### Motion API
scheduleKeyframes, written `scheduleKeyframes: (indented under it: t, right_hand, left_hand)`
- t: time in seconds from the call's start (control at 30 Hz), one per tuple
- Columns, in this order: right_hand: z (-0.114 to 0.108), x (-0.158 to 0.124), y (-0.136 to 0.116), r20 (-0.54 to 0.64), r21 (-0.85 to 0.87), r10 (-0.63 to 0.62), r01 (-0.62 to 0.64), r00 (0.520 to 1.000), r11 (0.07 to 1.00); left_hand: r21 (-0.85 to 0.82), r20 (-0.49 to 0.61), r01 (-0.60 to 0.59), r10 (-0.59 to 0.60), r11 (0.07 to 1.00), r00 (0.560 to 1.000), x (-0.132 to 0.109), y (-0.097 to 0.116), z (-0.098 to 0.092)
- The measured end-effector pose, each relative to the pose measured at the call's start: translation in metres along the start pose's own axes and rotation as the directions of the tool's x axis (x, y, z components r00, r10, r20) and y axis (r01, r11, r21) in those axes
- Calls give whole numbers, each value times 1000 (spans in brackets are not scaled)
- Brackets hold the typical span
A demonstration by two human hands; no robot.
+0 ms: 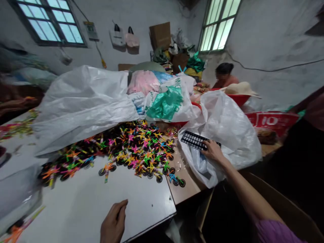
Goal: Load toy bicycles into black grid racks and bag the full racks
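My right hand (pixel 214 151) grips the near end of a black slotted plastic tray (pixel 193 140), whose pale openings run in rows. Tray and hand are over the mouth of a large translucent white plastic bag (pixel 235 135), which lies open at the table's right side. Low in the view, my left hand (pixel 113 221) is above the white tabletop near its front edge. Its fingers are curled and pressed together, with nothing visible in them. A heap of small colourful toy bicycles (pixel 141 152) with black wheels spreads beyond both hands.
A white sack (pixel 86 94) and a green-and-white bag (pixel 167 103) stand behind the heap. An open cardboard box (pixel 207 209) is below the table's right edge. Another person (pixel 225 76) is at the back right beside a red basin (pixel 239 99). Plastic wrapping (pixel 20 192) lies at left.
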State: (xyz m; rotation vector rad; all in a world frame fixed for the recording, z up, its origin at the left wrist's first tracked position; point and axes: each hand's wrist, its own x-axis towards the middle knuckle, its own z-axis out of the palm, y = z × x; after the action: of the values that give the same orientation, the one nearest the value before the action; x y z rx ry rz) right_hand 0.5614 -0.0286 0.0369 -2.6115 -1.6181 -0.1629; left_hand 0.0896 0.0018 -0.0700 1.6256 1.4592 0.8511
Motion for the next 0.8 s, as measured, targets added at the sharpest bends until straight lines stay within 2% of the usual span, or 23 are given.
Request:
scheduleKeyframes:
  t: [0.1, 0.2, 0.27, 0.33, 0.37, 0.43, 0.5, 0.53, 0.57, 0.63, 0.67, 0.7, 0.73, 0.77, 0.8]
  right_hand:
    - [-5, -4, 4, 7, 12, -41, 41, 999, 999]
    - [-19, -10, 11, -33, 127, -67, 71, 997, 989]
    - [-35, -16, 9, -162, 220, -34, 69, 986, 973]
    - [-54, -27, -7, -359, 261, -16, 117, 933, 958]
    - [-62, -34, -23, -453, 253, -49, 180, 890, 951]
    - [-69, -56, -70, -534, 195, -253, 409, 807, 891]
    - [-61, -88, -128, -463, 145, -527, 648, 712, 748]
    - [-52, -105, -158, -379, 149, -675, 761, 633, 631]
    - [-41, -121, -186, -275, 179, -790, 836, 549, 518]
    - [-17, -138, -234, -165, 295, -893, 885, 419, 361]
    - [-7, -137, -253, -110, 379, -923, 874, 370, 305]
    - [0, -127, -270, -74, 449, -945, 857, 317, 252]
    - [4, -109, -286, -45, 487, -947, 835, 317, 257]
    - [5, -86, -301, -17, 491, -929, 813, 370, 314]
    - [5, -59, -316, 0, 439, -873, 785, 488, 438]
  left_hand:
    - [-63, -29, 47, -48, 997, 998, 2, -1, 2]
    - [-305, 35, 221, -221, 926, 975, 2, 10, 9]
    - [-491, 140, 306, -273, 815, 952, 3, 27, 13]
    - [-622, 224, 340, -256, 706, 940, 6, 50, 12]
    - [-674, 253, 352, -245, 650, 936, 9, 61, 9]
    - [-773, 308, 382, -227, 507, 924, 14, 78, -4]
    - [-823, 347, 423, -253, 380, 903, 16, 79, -24]
    - [-816, 360, 453, -296, 360, 885, 15, 73, -36]
    - [-789, 365, 489, -356, 372, 860, 12, 63, -47]
    - [-696, 341, 557, -474, 453, 812, 0, 33, -70]
    - [-664, 313, 565, -504, 490, 805, -6, 17, -79]
    - [-661, 283, 540, -493, 522, 823, -12, 1, -88]
    - [-663, 222, 508, -503, 550, 835, -16, -13, -95]
    - [-672, 162, 472, -509, 570, 845, -19, -24, -101]
    - [-686, 104, 437, -515, 582, 851, -19, -34, -106]
